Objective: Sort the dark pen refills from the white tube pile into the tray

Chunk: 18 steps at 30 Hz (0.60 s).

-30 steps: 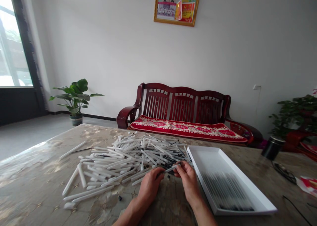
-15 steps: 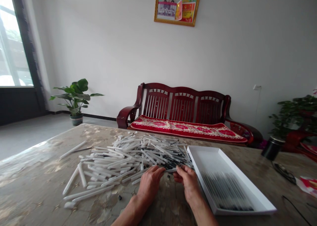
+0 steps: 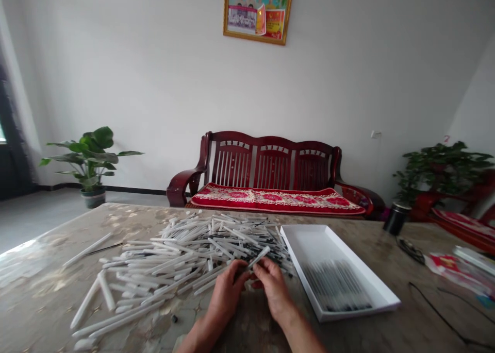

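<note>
Between my two hands is a slim whitish pen [image 3: 260,257], its far end tilted up to the right. My left hand [image 3: 227,287] closes its fingers around the near end. The fingers of my right hand [image 3: 271,285] pinch the pen farther along; their tips are partly hidden. A loose pile of white pen barrels [image 3: 170,265], with some dark pieces among them, spreads ahead and to the left. On the right stands a shallow white box [image 3: 365,265], holding a neat row of pens [image 3: 336,283] with dark near ends.
The table [image 3: 135,337] has a patterned cover. A small black cap-like piece [image 3: 174,319] lies near its front. Toward the right are a black cylinder [image 3: 397,219], a dark cable [image 3: 436,312] and plastic packaging [image 3: 452,268]. Behind the table stands a wooden bench [image 3: 273,162].
My view has turned to the right, so everything sits farther left. The pen, earlier nearly level between my hands, now points upward, and my hands are closer together.
</note>
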Available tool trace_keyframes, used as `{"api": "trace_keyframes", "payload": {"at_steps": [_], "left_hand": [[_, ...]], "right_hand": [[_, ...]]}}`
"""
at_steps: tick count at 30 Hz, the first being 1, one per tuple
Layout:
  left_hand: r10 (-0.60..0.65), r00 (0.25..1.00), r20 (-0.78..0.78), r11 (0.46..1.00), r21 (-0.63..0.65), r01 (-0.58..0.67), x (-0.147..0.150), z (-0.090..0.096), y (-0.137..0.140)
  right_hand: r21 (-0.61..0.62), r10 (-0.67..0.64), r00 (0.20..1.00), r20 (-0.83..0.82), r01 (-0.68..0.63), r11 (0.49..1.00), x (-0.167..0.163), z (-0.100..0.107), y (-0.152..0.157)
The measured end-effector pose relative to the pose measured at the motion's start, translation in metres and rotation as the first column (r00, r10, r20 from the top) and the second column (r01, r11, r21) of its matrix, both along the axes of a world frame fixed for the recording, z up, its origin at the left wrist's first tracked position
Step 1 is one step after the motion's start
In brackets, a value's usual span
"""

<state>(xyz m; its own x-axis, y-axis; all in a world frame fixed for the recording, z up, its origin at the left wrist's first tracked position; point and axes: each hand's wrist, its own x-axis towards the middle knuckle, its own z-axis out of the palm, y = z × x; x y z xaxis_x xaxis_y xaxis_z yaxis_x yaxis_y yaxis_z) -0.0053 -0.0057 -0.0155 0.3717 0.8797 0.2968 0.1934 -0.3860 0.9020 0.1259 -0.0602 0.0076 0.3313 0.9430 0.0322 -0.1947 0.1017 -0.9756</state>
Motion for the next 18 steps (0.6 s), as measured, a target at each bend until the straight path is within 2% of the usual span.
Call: {"api": "trace_keyframes", "payload": {"at_steps": [3,6,10,14,18], "left_hand": [[-0.038,0.999,-0.003,0.997,-0.067,0.038,0.003,-0.003,-0.001],[-0.072,0.997,0.026,0.987,-0.143,0.075,0.004,-0.007,0.003],[-0.072,0.995,-0.073,0.993,-0.098,0.064,0.003,-0.009,0.006],[-0.078,0.987,-0.138,0.996,-0.045,0.072,0.001,-0.006,0.005],[-0.073,0.986,-0.151,0.997,-0.032,0.069,0.002,-0.006,0.005]], "right_hand": [[0.017,-0.122,0.992,-0.027,0.123,0.992,0.006,0.005,0.003],[0.026,-0.300,0.951,-0.068,0.303,0.953,0.025,0.014,0.009],[0.042,-0.477,0.876,-0.065,0.480,0.876,0.066,0.031,0.013],[0.051,-0.590,0.807,0.021,0.588,0.807,0.109,0.045,0.008],[0.034,-0.638,0.734,0.235,0.649,0.760,0.151,0.055,-0.010]]}}
